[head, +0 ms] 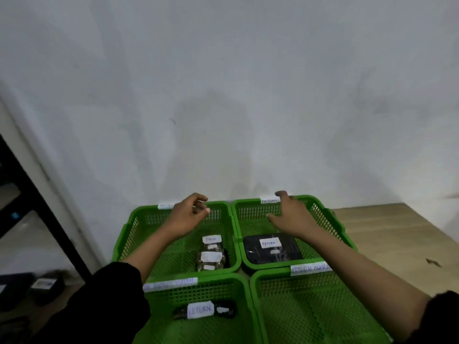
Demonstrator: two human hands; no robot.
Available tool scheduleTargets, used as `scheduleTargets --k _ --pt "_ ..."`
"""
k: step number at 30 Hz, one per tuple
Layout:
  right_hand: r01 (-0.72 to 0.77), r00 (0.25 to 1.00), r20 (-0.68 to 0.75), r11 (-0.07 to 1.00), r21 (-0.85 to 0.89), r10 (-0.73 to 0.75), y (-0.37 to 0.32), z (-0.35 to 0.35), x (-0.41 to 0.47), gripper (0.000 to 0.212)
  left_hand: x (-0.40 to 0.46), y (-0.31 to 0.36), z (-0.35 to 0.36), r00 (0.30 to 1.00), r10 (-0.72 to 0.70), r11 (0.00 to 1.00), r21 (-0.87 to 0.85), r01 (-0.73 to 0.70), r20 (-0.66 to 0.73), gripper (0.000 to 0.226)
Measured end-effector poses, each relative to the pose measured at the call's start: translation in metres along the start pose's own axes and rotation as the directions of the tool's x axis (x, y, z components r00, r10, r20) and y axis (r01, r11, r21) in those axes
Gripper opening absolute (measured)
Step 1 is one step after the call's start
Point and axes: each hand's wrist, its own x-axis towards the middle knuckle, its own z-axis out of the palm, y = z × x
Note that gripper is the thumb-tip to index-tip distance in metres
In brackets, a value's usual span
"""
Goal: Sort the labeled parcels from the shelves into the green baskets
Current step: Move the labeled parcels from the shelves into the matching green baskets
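1. Left hand (pixel 185 217) hovers over the far-left green basket (pixel 139 219), fingers loosely curled, holding nothing.
2. Right hand (pixel 290 214), fingers spread and empty, over the far-right basket (pixel 323 209).
3. Black parcel (pixel 272 248) labeled RETURN lies in that right one.

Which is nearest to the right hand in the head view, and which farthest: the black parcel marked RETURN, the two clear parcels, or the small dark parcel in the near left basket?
From the right hand:
1. Black parcel, just below it, far right basket.
2. Clear parcels, far left basket.
3. Small dark parcel, near left basket.
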Motion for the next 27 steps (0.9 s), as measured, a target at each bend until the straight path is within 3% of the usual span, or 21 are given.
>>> scheduleTargets --k 6,13,27 --pt "0.129 0.972 -0.203 0.99 0.057 -0.115 -0.089 -0.045 -0.072 0.063 -0.033 0.038 -0.094 0.978 0.202 0.979 0.054 -0.199 -0.051 0.023" --pt "0.216 0.91 -0.375 0.974 0.066 -0.176 -0.174 -0.076 -0.156 0.062 -0.096 0.075 -0.175 0.944 0.313 0.949 0.064 -0.308 -0.104 0.027" --pt "0.377 0.809 -0.48 0.926 -0.019 -0.339 -0.318 -0.092 -0.356 0.061 -0.304 0.098 -0.291 0.871 0.452 0.892 0.119 -0.436 -0.191 0.023"
